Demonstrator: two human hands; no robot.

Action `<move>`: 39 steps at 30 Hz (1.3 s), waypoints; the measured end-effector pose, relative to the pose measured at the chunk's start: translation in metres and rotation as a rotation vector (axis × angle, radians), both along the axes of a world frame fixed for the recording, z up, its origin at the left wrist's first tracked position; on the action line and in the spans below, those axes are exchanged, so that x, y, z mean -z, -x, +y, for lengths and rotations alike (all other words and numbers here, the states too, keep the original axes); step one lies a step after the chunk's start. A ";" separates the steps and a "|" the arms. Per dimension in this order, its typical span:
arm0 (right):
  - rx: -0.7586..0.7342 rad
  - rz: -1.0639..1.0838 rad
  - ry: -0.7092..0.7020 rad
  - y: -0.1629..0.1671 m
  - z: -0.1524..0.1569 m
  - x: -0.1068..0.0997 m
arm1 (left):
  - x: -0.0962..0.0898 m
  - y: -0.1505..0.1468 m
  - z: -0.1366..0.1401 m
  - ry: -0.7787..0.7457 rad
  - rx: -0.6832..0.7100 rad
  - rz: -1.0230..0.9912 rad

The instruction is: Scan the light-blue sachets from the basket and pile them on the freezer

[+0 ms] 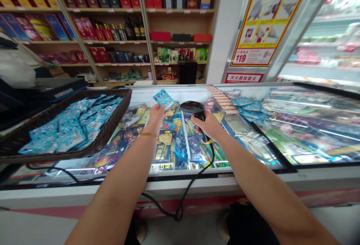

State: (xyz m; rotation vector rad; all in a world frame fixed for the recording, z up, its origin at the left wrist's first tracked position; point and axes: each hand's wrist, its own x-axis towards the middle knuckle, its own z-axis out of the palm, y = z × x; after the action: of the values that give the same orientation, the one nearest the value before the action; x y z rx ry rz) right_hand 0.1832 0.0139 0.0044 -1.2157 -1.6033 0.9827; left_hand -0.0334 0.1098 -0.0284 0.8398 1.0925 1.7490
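Observation:
Pinched in my left hand (pixel 156 115) is a small blue packet (pixel 163 99), held up above the glass-topped freezer. My right hand (pixel 208 124) grips the handle of a black barcode scanner (pixel 194 107), whose head points left toward the packet. The packet and the scanner are apart. From the scanner's handle a black cable (pixel 194 181) hangs down over the freezer's front edge. To the left, a dark woven basket (pixel 112 125) holds many similar blue packets (pixel 70 125). More blue packets (pixel 250 106) lie in a loose pile on the freezer top at the right.
Under both hands, the chest freezer (pixel 168 184) holds bagged frozen food (pixel 164 149). Behind it stand wooden shelves (pixel 180 11) with boxes and bottles. Dark equipment (pixel 53 87) sits behind the basket, and a fire-safety poster (pixel 270 20) hangs at the back right.

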 end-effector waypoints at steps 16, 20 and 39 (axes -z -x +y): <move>0.005 -0.069 -0.007 0.001 0.000 0.003 | 0.001 0.000 0.002 0.058 -0.071 -0.031; 0.010 -0.080 -0.016 0.001 -0.001 0.002 | 0.002 0.000 0.002 0.060 -0.079 -0.011; 0.011 -0.120 -0.003 0.001 0.000 0.001 | 0.004 -0.001 0.001 0.064 -0.079 -0.003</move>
State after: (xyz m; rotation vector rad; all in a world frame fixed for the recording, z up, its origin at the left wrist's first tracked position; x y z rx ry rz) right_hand 0.1822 0.0134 0.0031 -1.3012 -1.6891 0.9149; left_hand -0.0327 0.1108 -0.0321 0.7636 1.1879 1.7702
